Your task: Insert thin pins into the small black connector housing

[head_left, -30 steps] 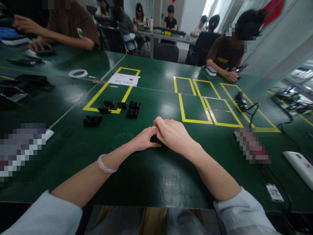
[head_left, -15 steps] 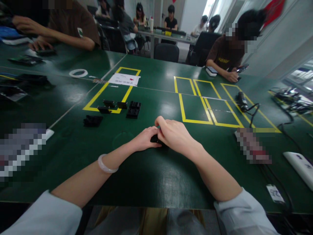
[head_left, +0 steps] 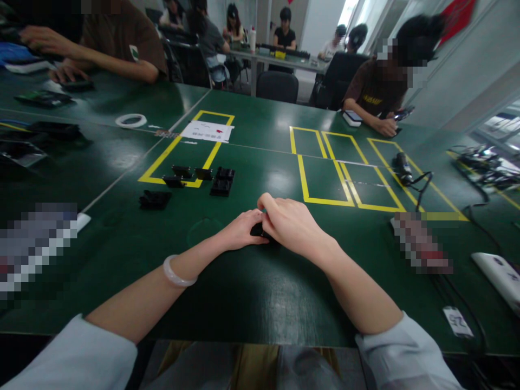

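Note:
A small black part [head_left: 257, 230] shows between my hands, low over the green table [head_left: 244, 287]. My left hand [head_left: 242, 230] has its fingers closed on the part's left side. My right hand [head_left: 290, 225] is bent over the top of it, fingers closed on it and touching my left fingertips; most of the part is hidden beneath. Farther left lie several small black pieces: a pair of blocks [head_left: 222, 181], upright thin pieces [head_left: 181, 171] and a loose dark piece [head_left: 154, 199].
Yellow tape outlines [head_left: 329, 202] mark the table. A paper sheet [head_left: 207, 131], a tape roll [head_left: 130, 121], a black cylindrical device with a cable [head_left: 403, 169] and a white device [head_left: 498, 279] lie around. People sit across the table.

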Tool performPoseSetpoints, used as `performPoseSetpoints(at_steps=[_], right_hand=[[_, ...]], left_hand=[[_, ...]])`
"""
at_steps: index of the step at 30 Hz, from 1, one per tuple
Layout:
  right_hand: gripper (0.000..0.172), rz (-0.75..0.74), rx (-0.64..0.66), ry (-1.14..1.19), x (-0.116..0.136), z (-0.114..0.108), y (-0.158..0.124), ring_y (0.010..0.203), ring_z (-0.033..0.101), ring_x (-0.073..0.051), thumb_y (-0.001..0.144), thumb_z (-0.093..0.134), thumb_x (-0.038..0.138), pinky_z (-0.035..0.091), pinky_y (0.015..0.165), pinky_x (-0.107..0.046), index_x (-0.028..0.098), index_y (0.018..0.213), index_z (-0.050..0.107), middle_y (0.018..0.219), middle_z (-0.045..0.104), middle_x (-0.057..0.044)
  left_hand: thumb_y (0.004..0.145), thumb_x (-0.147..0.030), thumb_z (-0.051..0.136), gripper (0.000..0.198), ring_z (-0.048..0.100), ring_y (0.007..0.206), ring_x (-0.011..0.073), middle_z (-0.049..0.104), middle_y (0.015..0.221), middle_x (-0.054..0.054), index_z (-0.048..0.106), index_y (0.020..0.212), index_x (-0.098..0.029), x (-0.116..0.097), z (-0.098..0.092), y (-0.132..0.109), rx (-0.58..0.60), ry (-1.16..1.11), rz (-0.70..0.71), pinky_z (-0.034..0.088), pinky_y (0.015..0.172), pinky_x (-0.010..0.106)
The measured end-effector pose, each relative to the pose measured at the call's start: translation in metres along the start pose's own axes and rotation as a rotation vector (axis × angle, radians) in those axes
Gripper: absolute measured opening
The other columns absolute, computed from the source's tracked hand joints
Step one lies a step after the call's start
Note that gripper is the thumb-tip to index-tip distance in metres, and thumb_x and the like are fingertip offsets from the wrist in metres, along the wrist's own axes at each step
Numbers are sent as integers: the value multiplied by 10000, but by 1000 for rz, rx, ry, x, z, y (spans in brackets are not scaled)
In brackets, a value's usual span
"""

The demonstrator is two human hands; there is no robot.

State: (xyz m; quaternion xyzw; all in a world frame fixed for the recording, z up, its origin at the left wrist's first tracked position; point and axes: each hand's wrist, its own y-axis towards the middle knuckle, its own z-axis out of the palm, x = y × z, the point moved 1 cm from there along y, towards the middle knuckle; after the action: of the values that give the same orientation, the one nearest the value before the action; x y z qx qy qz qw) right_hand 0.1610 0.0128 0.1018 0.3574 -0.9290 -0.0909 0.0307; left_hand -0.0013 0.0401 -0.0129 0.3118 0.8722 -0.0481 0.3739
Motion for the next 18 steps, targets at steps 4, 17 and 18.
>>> performPoseSetpoints(at_steps=[4,17,18], right_hand=[[200,15,16,-46,0,1,1,700,613,-162,979,357,285,293,606,-281,176,976,525,775,671,-46],[213,12,18,-31,1,2,1,742,618,-164,987,348,300,306,626,-289,176,1014,519,819,674,-43],[223,11,15,-40,1,3,2,734,616,-164,992,345,310,303,627,-291,177,1000,523,807,674,-44]], left_hand=[[770,-425,734,357,589,1093,296,660,1120,65,650,1033,-198,-1,-1,0,17,-17,27,458,960,423],[762,-408,739,342,586,1098,295,661,1116,61,643,1017,-202,0,0,0,1,-30,32,459,969,425],[766,-403,735,323,582,1109,298,665,1112,57,649,1008,-206,0,0,0,6,-31,40,458,972,424]])
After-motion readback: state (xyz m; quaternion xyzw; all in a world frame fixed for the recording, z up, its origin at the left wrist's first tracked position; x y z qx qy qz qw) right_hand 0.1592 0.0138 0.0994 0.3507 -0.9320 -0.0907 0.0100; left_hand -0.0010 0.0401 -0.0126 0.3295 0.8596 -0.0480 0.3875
